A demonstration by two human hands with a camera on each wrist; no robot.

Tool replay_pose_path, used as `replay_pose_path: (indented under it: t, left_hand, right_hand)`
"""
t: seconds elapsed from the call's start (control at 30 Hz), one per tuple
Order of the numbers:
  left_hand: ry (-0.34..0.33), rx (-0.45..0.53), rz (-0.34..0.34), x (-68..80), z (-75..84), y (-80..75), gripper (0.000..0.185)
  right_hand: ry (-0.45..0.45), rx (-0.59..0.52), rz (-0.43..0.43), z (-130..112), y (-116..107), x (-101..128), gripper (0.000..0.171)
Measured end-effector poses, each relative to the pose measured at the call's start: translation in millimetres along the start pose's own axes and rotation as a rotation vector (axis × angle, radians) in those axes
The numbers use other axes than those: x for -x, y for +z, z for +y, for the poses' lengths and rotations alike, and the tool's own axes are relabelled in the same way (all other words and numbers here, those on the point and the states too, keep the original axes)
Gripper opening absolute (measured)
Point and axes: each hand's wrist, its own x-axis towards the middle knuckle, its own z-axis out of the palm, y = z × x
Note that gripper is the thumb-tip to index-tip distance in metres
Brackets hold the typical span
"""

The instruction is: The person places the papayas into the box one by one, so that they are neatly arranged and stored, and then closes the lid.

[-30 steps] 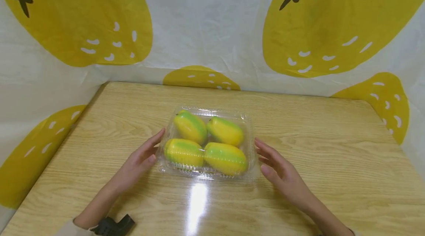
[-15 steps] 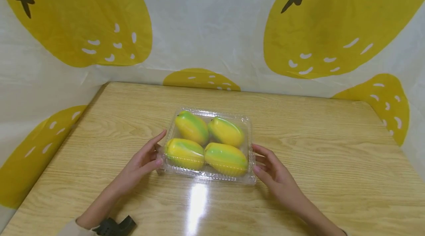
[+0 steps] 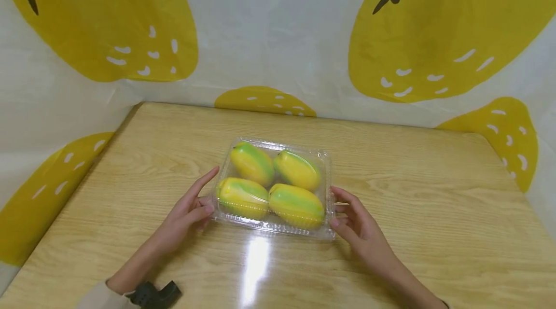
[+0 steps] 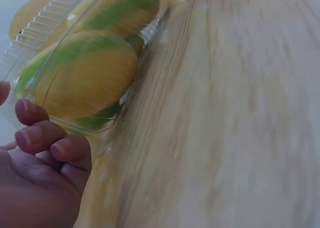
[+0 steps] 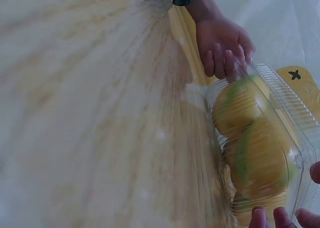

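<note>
In the head view, a clear plastic clamshell box (image 3: 282,231) holds several yellow-green mangoes (image 3: 296,205). My left hand (image 3: 184,215) grips its left side, thumb at the near corner and index finger stretched along the edge. On the other side, my right hand (image 3: 359,227) pinches the right edge, thumb near the front corner. The left wrist view shows my left hand (image 4: 45,160) with curled fingers at the box's ribbed end. In the right wrist view, my left hand (image 5: 222,45) holds the far end, while only the fingertips (image 5: 282,218) of my right hand show.
The box is over a wood-grain table (image 3: 434,193). White cloth (image 3: 273,24) with yellow fruit prints hangs behind and beside it. A black wrist strap piece (image 3: 156,294) sits at my left sleeve.
Both hands have drawn in onto the box's sides, thumbs now at its near corners. The box has shifted slightly, its front edge coming into sharper view.
</note>
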Motion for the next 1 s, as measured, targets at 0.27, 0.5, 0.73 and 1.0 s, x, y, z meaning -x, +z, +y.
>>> replay_pose_path:
  t: [0.27, 0.5, 0.73, 1.0]
  left_hand:
    - [0.027, 0.145, -0.017, 0.8, -6.6, -0.4, 0.061]
    - [0.046, 0.166, -0.002, -1.2, -7.7, 1.8, 0.062]
    - [-0.004, 0.157, 0.083, -1.0, -9.9, 6.8, 0.064]
    - [-0.013, 0.202, 0.075, -0.9, -13.1, 7.4, 0.066]
  right_hand:
    - [0.007, -0.069, -0.035, 0, 3, 0, 0.057]
    - [-0.006, -0.126, -0.047, 0, 6, 0, 0.060]
    - [-0.012, -0.208, -0.063, 1, 10, 1, 0.061]
    - [0.018, -0.228, -0.043, 2, 12, 2, 0.062]
